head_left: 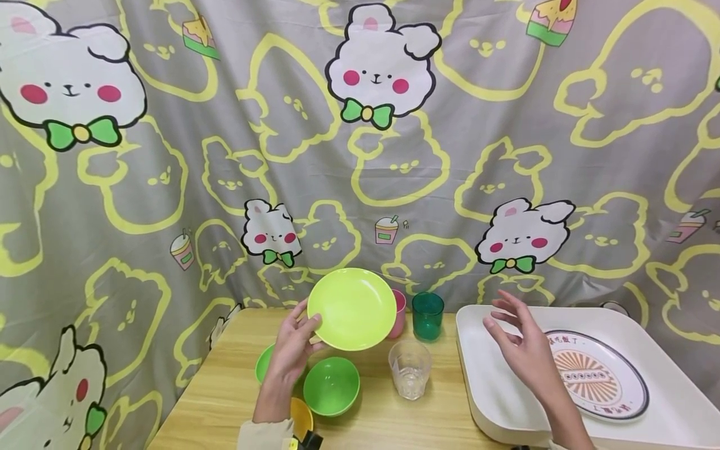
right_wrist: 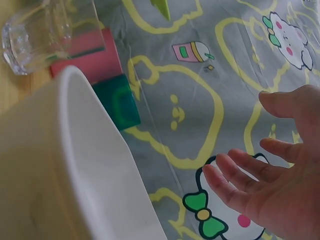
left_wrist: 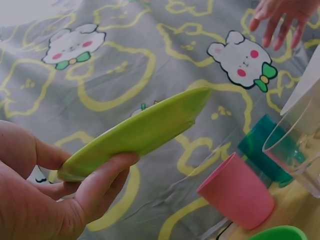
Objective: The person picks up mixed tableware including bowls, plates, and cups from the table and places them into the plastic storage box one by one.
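**Lime plate in left hand, held off the table**

Left hand (head_left: pixel 291 351) gripped the lime plate (head_left: pixel 352 309) at its left edge, thumb on the face near the rim, other fingers round behind. The plate was up in the air, tilted, its face toward the head camera; in that view it partly covered the pink cup (head_left: pixel 400 312). Left wrist view gave the plate nearly edge-on, fingers against its underside.

Right hand (head_left: pixel 523 347) hung in the air over the white tray (head_left: pixel 485 381), fingers apart and loosely extended, palm bare. An oval plate with an orange ray pattern (head_left: pixel 596 378) lay in the tray, partly behind the right forearm.

On the wooden table (head_left: pixel 444 412): a green bowl (head_left: pixel 332 387) below the lime plate in the head view; a second green bowl (head_left: pixel 262 365), mostly hidden by the left hand and wrist; an orange dish (head_left: pixel 304 417) near the left cuff, only part of it visible. A transparent cup (head_left: pixel 410 372) stood nearer the camera than the pink cup and the teal cup (head_left: pixel 427 317). Behind everything, a grey curtain (head_left: pixel 394 206) with rabbit prints.
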`<state>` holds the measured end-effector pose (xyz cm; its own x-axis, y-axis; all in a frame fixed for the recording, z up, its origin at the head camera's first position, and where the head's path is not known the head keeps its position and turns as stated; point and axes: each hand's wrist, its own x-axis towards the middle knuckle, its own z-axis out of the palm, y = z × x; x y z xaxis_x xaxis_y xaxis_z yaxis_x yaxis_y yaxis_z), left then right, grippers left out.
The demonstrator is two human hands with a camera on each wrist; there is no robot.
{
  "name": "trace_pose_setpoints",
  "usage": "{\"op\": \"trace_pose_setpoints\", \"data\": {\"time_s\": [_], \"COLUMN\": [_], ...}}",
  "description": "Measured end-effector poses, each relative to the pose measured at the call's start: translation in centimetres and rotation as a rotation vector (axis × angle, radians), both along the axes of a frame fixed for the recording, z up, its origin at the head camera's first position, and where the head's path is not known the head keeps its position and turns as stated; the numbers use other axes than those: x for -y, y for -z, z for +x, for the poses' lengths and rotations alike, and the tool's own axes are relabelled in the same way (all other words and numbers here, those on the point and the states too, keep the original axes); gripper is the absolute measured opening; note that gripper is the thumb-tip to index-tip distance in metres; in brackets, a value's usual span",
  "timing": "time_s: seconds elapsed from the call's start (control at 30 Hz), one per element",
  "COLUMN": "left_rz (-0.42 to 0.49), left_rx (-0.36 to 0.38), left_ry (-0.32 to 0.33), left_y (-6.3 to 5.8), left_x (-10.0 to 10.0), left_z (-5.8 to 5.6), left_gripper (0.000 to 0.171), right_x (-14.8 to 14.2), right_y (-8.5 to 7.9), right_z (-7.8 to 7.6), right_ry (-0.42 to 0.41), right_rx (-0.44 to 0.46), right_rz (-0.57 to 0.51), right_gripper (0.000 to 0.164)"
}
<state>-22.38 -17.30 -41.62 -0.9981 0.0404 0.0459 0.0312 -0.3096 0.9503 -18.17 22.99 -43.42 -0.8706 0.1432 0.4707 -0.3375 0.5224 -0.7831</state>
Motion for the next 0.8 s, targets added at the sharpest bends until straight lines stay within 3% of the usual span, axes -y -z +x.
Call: {"op": "trace_pose_setpoints", "data": {"time_s": [0.8], "left_rz": [0.001], "left_rx": [0.026], "left_ry": [0.076], "left_y": [0.4], "left_x": [-1.4], "left_z": [-0.2], "left_gripper": [0.059], "right_x": [2.8], "right_y": [0.4], "right_z": [-0.4], "right_ry": [-0.112], "right_rx": [0.089], "right_rz": [-0.027], "right_gripper": [0.062]}}
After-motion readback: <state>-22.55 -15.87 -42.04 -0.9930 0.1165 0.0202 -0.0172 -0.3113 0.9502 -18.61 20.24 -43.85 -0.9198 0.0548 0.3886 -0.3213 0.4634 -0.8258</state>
